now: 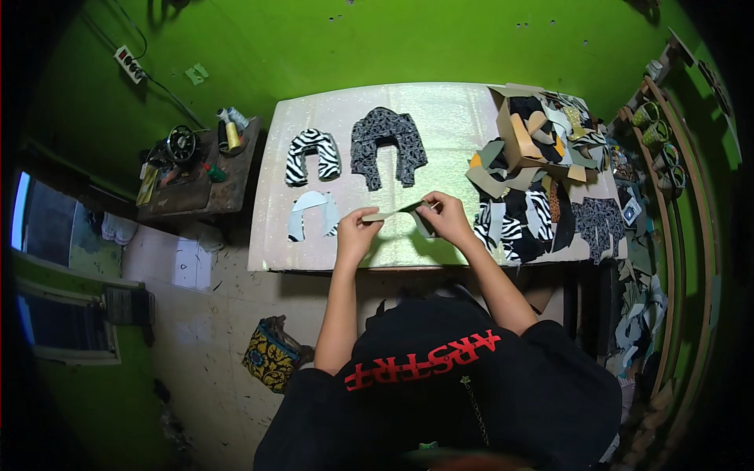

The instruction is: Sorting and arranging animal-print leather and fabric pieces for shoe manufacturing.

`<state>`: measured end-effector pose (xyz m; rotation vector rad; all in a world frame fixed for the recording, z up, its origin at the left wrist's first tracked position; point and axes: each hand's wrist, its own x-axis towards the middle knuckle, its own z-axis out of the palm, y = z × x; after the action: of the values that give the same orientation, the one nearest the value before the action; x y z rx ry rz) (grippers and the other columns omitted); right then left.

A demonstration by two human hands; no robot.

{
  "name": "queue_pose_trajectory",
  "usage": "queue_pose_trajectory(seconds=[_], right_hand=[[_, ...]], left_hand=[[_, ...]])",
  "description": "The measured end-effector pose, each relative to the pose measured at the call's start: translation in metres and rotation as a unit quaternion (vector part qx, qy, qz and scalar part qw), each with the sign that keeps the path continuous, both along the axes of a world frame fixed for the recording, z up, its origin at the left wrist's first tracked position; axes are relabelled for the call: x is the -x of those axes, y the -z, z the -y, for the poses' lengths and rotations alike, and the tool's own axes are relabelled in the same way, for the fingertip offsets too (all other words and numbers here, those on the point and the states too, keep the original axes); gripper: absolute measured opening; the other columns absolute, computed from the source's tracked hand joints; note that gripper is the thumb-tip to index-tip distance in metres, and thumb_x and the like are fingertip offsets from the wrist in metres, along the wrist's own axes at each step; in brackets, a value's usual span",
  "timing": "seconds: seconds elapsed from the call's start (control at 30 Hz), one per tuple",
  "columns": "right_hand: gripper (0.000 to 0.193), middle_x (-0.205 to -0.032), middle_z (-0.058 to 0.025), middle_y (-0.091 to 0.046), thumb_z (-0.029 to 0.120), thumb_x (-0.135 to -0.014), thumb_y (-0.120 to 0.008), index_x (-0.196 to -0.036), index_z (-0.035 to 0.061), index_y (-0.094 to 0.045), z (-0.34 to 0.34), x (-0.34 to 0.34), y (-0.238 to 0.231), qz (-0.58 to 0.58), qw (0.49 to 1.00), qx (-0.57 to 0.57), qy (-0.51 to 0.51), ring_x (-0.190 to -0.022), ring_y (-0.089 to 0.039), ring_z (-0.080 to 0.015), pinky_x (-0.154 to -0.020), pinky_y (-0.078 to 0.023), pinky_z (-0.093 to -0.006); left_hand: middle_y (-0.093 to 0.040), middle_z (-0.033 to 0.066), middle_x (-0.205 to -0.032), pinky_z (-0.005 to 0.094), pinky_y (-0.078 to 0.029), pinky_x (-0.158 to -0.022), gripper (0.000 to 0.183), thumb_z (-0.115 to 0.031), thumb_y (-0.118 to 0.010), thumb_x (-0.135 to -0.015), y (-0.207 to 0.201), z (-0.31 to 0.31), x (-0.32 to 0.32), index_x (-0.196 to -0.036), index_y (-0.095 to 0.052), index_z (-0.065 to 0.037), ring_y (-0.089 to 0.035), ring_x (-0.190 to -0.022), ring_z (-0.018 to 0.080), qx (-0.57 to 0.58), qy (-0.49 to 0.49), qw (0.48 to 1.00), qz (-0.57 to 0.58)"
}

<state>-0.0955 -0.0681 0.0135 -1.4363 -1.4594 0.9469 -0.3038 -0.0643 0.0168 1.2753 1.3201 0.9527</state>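
Observation:
Near the front edge of the pale table (263, 235), my left hand (360, 233) pinches one end of a thin olive-grey cut piece (383, 217). Its other end is gripped by my right hand (448, 217), where a darker flap hangs below the fingers. The piece is seen nearly edge-on, so its full outline is hidden. Beyond my hands lies a stack of dark grey patterned U-shaped pieces (385, 125). To its left sits a stack of zebra-striped U-shaped pieces (295, 161). Closer to me are pale-backed U-shaped pieces (322, 206) with some zebra print showing.
A cardboard box (514, 141) overflows with scraps at the back right; zebra cutouts (493, 222) and grey patterned ones (601, 222) lie before it. On the left stands a sewing machine table (196, 200) with thread cones (232, 132). A patterned bag (271, 353) rests on the floor.

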Motion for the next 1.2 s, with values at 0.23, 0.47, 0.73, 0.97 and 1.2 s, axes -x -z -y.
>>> queue_pose_trajectory(seconds=[0.23, 0.47, 0.73, 0.97, 1.2], right_hand=[[0.021, -0.067, -0.0080, -0.059, 0.017, -0.075, -0.067, -0.083, -0.0009, -0.060, -0.009, 0.037, 0.017, -0.014, 0.998, -0.039, -0.047, -0.062, -0.055, -0.0112, -0.056, -0.044, -0.0250], [0.021, -0.067, -0.0032, -0.056, 0.005, -0.070, -0.069, -0.088, -0.0015, -0.059, -0.022, 0.054, 0.020, -0.077, 0.978, 0.064, -0.185, -0.060, -0.050, -0.0074, -0.056, -0.043, -0.0230], [0.012, -0.068, -0.0136, -0.057, 0.009, -0.079, -0.056, -0.083, -0.0015, -0.050, -0.046, 0.060, 0.010, 0.030, 0.990, -0.061, -0.121, -0.061, -0.058, -0.0230, -0.058, -0.045, -0.0313], [0.026, -0.059, -0.0104, -0.051, 0.012, -0.076, -0.066, -0.082, 0.0025, -0.043, -0.057, 0.068, 0.012, 0.021, 0.995, 0.016, -0.101, -0.051, -0.049, -0.0158, -0.049, -0.039, -0.0299], [0.021, -0.061, -0.0052, -0.050, 0.011, -0.073, -0.069, -0.080, 0.0007, -0.053, -0.065, 0.098, 0.032, 0.006, 0.990, -0.044, -0.134, -0.051, -0.046, -0.0099, -0.049, -0.039, -0.0252]], left_hand=[[-0.058, 0.0171, -0.089, 0.0365, -0.044, -0.067, 0.024, -0.019, -0.070, -0.071, 0.031, 0.015, 0.047, -0.088, -0.065, -0.002, -0.055, -0.075, 0.0281, -0.096, -0.052, 0.962, -0.251], [-0.063, 0.0089, -0.072, 0.0230, -0.045, -0.059, 0.018, -0.018, -0.055, -0.087, 0.022, 0.012, 0.075, -0.088, -0.052, 0.000, -0.060, -0.066, 0.0120, 0.016, -0.058, 0.997, 0.053], [-0.062, 0.0101, -0.070, 0.0225, -0.043, -0.051, 0.016, -0.013, -0.056, -0.086, 0.013, 0.003, 0.077, -0.095, -0.048, -0.003, -0.054, -0.056, 0.0086, 0.021, -0.094, 0.995, -0.006], [-0.061, 0.0104, -0.079, 0.0217, -0.040, -0.051, 0.026, -0.007, -0.057, -0.084, 0.031, 0.005, 0.074, -0.105, -0.041, -0.007, -0.053, -0.063, 0.0078, 0.032, -0.215, 0.955, 0.200], [-0.061, 0.0092, -0.089, 0.0226, -0.044, -0.067, 0.014, -0.002, -0.057, -0.082, 0.063, -0.007, 0.124, -0.095, -0.050, -0.003, -0.055, -0.075, 0.0110, 0.047, -0.135, 0.987, 0.071]])
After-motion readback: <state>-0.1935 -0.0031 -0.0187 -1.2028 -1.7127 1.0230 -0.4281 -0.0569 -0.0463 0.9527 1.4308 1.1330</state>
